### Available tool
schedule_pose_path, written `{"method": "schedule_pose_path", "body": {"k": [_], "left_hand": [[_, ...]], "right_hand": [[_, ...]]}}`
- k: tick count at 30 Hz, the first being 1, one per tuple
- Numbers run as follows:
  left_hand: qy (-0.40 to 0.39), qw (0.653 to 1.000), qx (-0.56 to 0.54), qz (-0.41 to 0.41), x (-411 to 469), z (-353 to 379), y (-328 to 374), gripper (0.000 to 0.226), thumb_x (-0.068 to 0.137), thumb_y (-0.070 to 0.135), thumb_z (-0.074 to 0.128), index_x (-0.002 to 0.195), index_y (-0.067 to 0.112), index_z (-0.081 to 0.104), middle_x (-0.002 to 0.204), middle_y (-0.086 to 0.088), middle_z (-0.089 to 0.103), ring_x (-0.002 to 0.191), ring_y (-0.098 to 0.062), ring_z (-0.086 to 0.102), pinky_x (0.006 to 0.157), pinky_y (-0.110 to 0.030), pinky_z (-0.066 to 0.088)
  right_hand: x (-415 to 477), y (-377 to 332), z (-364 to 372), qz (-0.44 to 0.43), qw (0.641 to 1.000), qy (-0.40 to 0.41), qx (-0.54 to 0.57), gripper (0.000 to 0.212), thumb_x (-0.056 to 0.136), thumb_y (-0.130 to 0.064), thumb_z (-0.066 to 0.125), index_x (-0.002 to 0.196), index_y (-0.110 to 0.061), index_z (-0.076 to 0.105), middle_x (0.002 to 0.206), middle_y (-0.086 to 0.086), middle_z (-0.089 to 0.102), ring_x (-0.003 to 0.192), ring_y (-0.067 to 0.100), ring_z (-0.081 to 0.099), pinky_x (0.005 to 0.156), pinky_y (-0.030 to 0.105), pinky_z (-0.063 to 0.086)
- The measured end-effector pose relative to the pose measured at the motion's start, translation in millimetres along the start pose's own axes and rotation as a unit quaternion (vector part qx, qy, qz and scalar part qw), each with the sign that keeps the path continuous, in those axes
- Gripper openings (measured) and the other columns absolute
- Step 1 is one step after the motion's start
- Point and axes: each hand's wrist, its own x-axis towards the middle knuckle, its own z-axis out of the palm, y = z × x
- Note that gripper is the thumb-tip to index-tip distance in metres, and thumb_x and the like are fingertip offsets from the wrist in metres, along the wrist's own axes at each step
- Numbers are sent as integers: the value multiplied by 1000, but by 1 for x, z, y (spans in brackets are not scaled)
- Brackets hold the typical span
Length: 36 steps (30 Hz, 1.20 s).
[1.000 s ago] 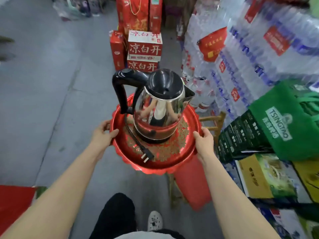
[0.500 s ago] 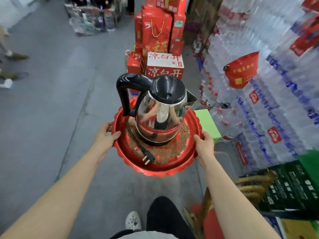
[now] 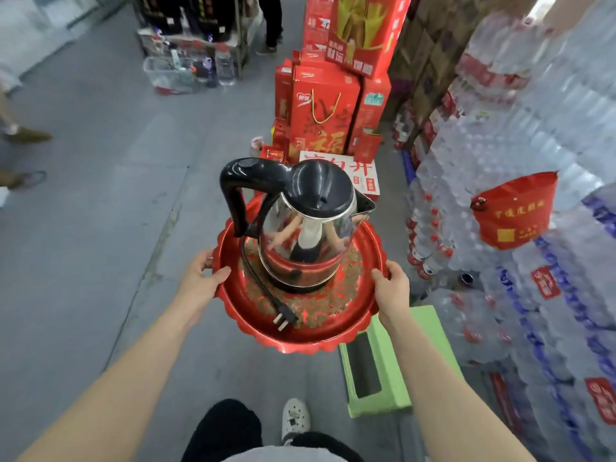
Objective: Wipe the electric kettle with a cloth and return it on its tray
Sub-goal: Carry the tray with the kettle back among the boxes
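A steel electric kettle [image 3: 301, 241] with a black lid and handle stands upright on a round red tray [image 3: 363, 315] with a scalloped rim. Its black cord and plug [image 3: 283, 320] lie on the tray in front of it. My left hand [image 3: 200, 280] grips the tray's left rim, thumb over the edge. On the opposite rim my right hand [image 3: 391, 290] grips the same way. The tray is held in the air over a grey floor. No cloth is in view.
A green plastic stool [image 3: 376, 361] stands on the floor under the tray's right side. Stacked packs of bottled water [image 3: 520, 228] wall off the right. Red gift boxes [image 3: 328, 111] are piled ahead. Open grey floor [image 3: 100, 211] lies to the left, with someone's feet at its far left edge.
I have walked forward carrying the tray. The wooden chair and green beer crates have left view; the green stool now lies under the tray's right side. Both grips are unchanged.
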Motion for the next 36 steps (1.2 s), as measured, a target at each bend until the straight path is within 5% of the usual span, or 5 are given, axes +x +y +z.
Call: {"method": "schedule_pose_path", "body": {"k": [14,19,25,31,36], "left_hand": [[-97,991,86,13,351,10,103,39,93,1,60,130,11,52,111,-12,55,73,-26,62,52,-26,56],[-167,974,150,10,455,35,128,38,92,0,62,127,12,53,105,-8,55,72,-25,61,47,-23,56],[-236,950,202,4,568,98,147,43,89,0,66,126,20,56,105,-9,53,79,-30,59,72,-50,56],[-263,935,237,-4,663,171,158,43,90,-1,63,126,21,56,111,-18,53,73,-26,57,52,-29,52],[-284,917,282,3,724,231,158,43,89,1,65,121,30,56,105,-1,56,93,-25,55,78,-32,45]], "right_hand": [[191,-115,187,73,992,81,59,14,103,-10,52,106,-19,61,94,9,70,82,28,70,78,44,62],[226,-129,225,134,975,143,108,24,101,-7,52,88,-27,58,89,10,69,78,29,68,78,49,61],[295,-135,258,192,947,208,153,20,95,-4,55,92,-23,61,88,11,70,73,23,66,74,41,57],[386,-134,286,245,929,224,161,23,94,-1,55,106,-18,63,92,11,71,74,28,69,64,41,59],[448,-135,294,286,916,238,147,25,91,6,54,99,-16,63,87,7,68,70,18,66,57,29,53]]}}
